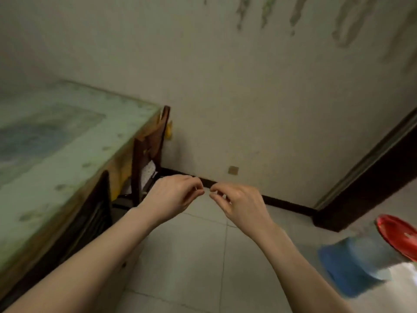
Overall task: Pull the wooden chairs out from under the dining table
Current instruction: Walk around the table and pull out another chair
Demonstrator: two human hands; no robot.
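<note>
Both hands, left hand (174, 195) and right hand (239, 203), hang half-curled, empty.

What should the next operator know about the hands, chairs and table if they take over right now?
Left hand: empty, fingers loosely curled, in the air over the floor.
Right hand: the same, fingertips almost meeting the left's.
Far chair: tucked against the dining table, by the wall.
Near chair: also tucked in, closer to the camera.
Done: neither chair looks pulled out.
Left: grip each backrest and draw both chairs out.
</note>
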